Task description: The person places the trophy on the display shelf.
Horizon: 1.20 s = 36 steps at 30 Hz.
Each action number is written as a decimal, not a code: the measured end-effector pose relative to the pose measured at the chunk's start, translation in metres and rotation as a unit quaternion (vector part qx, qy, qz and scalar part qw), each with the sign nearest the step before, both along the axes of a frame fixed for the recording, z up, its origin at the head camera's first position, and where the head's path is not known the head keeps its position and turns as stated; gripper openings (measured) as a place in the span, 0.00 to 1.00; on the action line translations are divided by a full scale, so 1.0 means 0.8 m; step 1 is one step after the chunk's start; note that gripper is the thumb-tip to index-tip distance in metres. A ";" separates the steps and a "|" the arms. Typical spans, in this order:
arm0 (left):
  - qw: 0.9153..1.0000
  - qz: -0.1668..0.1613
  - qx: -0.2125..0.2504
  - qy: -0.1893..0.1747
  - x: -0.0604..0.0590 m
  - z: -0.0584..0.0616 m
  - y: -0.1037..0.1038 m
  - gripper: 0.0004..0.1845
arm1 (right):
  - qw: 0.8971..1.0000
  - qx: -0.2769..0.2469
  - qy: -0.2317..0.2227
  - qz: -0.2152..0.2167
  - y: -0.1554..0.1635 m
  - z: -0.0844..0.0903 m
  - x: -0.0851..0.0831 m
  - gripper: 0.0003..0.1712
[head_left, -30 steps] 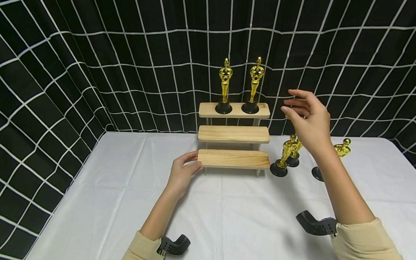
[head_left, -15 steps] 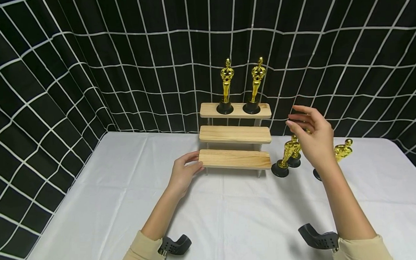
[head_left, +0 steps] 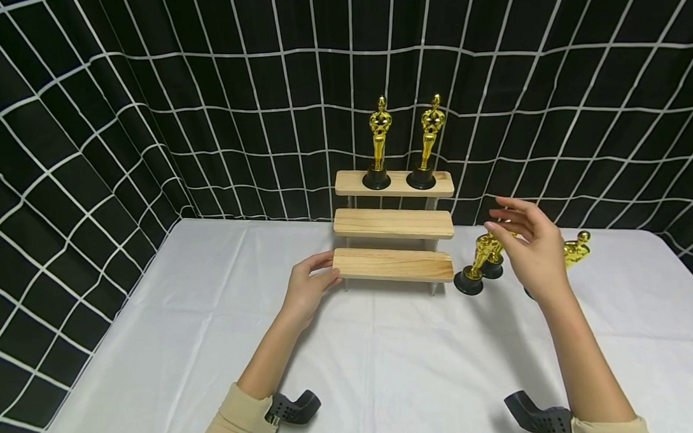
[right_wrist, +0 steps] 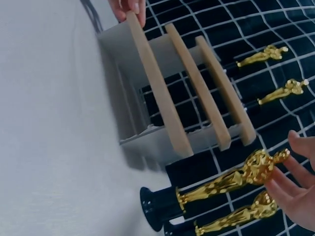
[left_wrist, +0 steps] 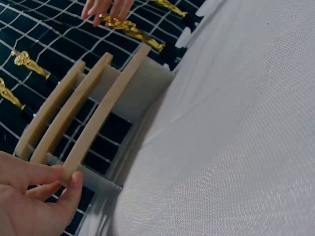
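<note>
Head camera looks forward and down; wooden tiered stand (head_left: 394, 227) at 12 o'clock. Both wrist cameras view it close, sideways.

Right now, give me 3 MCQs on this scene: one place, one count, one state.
1. Where does the left hand rest?
A. on the top step
B. at the left end of the bottom step
C. flat on the cloth, far from the shelf

2. How many gold statuettes stand on the top step of the wooden shelf?
A. two
B. four
C. none

3. What is the right hand doing?
A. gripping a statuette
B. closed in a fist
C. open, fingers spread by the statuettes right of the shelf

Key: 1 B, its fingers pinch the bottom step's end in the left wrist view. 2 A, two statuettes stand upright there. 3 C, its fingers are straight and hold nothing.
</note>
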<state>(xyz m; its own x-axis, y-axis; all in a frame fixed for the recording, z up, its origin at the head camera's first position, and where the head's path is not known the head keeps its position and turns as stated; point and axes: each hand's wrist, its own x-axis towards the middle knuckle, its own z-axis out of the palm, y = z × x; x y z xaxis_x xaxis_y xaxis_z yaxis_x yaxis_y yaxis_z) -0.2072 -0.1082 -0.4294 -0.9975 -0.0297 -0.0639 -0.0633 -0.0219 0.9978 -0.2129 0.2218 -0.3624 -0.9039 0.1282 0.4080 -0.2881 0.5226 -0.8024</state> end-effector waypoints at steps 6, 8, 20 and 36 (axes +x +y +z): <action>1.000 0.000 0.000 0.000 0.001 -0.001 0.001 0.23 | 1.000 -0.005 -0.006 0.013 0.007 -0.013 0.006 0.28; 1.000 0.000 0.000 0.000 0.001 -0.001 0.001 0.23 | 1.000 -0.008 -0.005 0.017 0.009 -0.017 0.007 0.28; 1.000 0.002 0.001 -0.006 0.000 -0.001 0.002 0.23 | 0.999 -0.015 0.012 0.039 0.013 -0.026 0.009 0.29; 1.000 0.002 0.003 -0.010 0.000 0.001 0.001 0.23 | 1.000 0.000 0.005 0.023 0.013 -0.025 0.007 0.25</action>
